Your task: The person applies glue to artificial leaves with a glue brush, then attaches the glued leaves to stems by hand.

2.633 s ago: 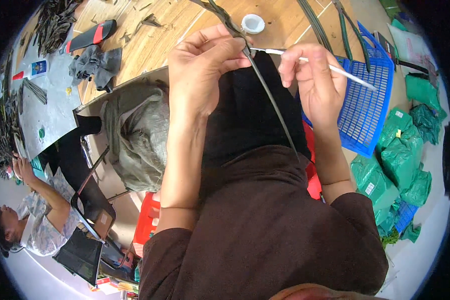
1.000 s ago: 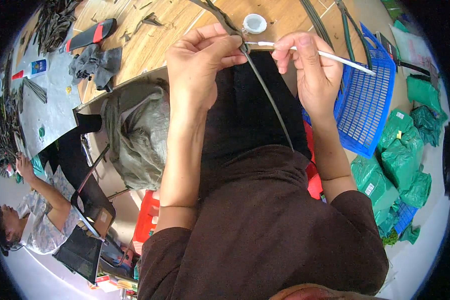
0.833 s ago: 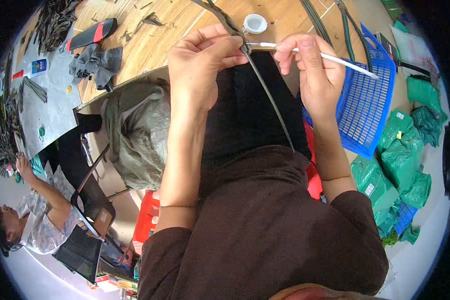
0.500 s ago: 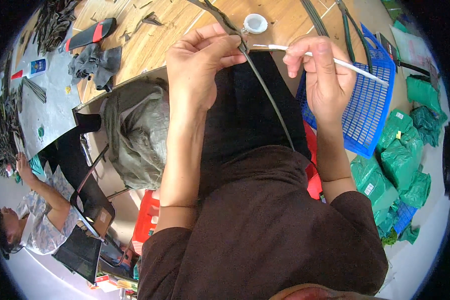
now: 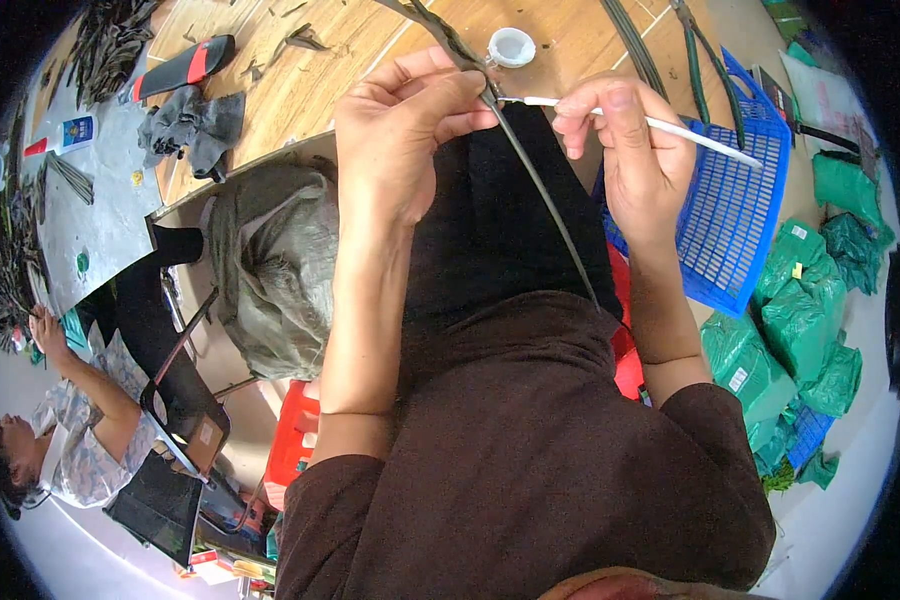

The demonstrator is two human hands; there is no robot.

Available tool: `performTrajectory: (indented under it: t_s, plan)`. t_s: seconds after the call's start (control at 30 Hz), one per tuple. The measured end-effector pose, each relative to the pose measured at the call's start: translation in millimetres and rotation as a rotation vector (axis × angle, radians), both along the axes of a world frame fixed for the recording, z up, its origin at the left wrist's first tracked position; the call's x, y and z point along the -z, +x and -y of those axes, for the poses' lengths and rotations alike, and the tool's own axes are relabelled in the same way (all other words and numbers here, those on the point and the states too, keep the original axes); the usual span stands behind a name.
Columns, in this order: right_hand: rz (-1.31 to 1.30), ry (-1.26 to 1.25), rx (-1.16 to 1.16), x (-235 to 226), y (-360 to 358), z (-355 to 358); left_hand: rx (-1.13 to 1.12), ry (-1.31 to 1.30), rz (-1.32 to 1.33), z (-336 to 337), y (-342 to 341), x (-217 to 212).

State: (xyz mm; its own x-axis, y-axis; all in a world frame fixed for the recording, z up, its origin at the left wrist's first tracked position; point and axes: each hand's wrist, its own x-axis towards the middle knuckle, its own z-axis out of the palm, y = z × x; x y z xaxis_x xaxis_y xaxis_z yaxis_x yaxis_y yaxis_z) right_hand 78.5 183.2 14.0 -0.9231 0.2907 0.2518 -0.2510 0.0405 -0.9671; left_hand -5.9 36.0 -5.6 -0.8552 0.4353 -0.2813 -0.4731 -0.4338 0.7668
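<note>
Where the left hand (image 5: 400, 120) pinches: a long, thin, grey-green stem (image 5: 540, 185), held just nearer the wearer than the small, round, whitish cup (image 5: 512, 62).
Right hand (image 5: 635, 140): fingers closed on a slender white rod (image 5: 710, 142), tip at or just beside the stem, on the wearer's side of the cup; contact cannot be told.
Wood-grain counter (image 5: 355, 25): bears the cup.
Stem slip: a loosened pinch could let it roll, so the tip misses.
Cup tipping: a forward jerk of either hand could cause it.
</note>
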Motion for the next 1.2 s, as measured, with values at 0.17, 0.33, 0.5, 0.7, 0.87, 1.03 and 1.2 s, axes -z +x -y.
performTrajectory:
  t_s: [0.17,0.33,0.5,0.7,0.87,1.03,1.2]
  plan:
    - [-0.039,-0.005,0.003,-5,3,-6,0.003,0.015,0.007,0,0,-1]
    - [-0.058,-0.090,-0.008,-9,5,-7,0.013,0.027,0.014,-1,1,-4]
    - [-0.099,-0.040,-0.013,-6,9,-8,0.036,0.093,0.030,-2,0,-6]
    - [-0.110,0.011,-0.007,-8,13,2,0.058,0.155,-0.007,-2,2,-6]
    - [-0.114,0.095,-0.026,-11,16,6,0.065,0.176,-0.031,-3,3,-4]
    - [-0.136,0.108,-0.030,-13,14,6,0.076,0.207,-0.023,-4,3,-4]
    - [-0.137,0.149,-0.015,-13,14,5,0.074,0.223,-0.010,-4,3,-3]
